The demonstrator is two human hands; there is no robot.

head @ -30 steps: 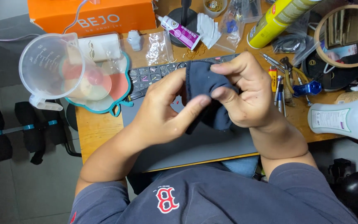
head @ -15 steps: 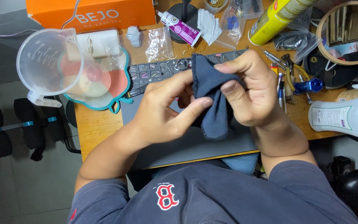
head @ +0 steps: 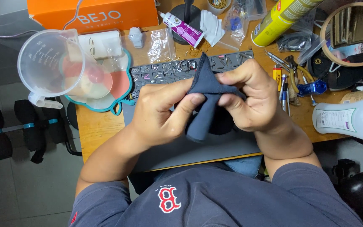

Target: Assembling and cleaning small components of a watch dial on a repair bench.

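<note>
A dark blue cloth (head: 204, 105) is pinched between both my hands above a grey mat (head: 198, 149) on the wooden desk. My left hand (head: 160, 111) grips its left side with thumb and fingers. My right hand (head: 253, 101) holds the right side, fingers curled over the fabric. One corner of the cloth sticks up toward the dark tool tray (head: 164, 71), and the lower part hangs down folded. Whatever may be inside the cloth is hidden.
A clear measuring jug (head: 51, 67) stands at the left on a teal-rimmed dish (head: 120, 94). An orange box (head: 93, 14), a purple glue tube (head: 183, 29) and a yellow spray can (head: 280, 17) lie at the back. Pliers (head: 293, 80) and a white bottle (head: 349, 120) are at the right.
The cloth has been turned and bunched narrower, with a corner now pointing upward. Both hands shifted slightly while keeping hold of it.
</note>
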